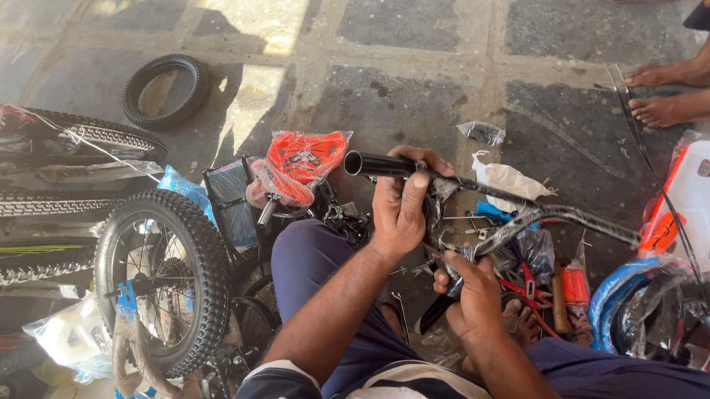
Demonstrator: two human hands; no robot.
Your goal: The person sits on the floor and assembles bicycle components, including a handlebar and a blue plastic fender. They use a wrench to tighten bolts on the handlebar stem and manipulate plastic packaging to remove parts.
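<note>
Head view, all placed rel. to the black bike frame (488, 209), which lies across the person's lap area, partly in clear plastic wrap.

L hand (400, 203): clenched round the frame's head tube (378, 165), thumb on top, at the frame's left end. Open tube mouth points left, just past the fingers.

R hand (473, 291): below the frame's middle, closed on a dark handle-like tool (437, 312); what kind of tool, can't tell. Fingertips touch the wrapped tubes.

Left of the frame: orange saddle (299, 166) in plastic, just beside the tube mouth. Further left & lower, a spoked wheel w/ knobby tyre (168, 282) stands upright by the person's knee. Far upper left, a small loose tyre (167, 92) flat on the stone floor (397, 77). More tyres stacked at the left edge.

Under/right of the frame: red-handled pliers (531, 295), small parts, crumpled plastic bags. Right again: white-and-orange wrapped part (696, 198).

Above right, well apart: another person's bare feet (671, 92).
</note>
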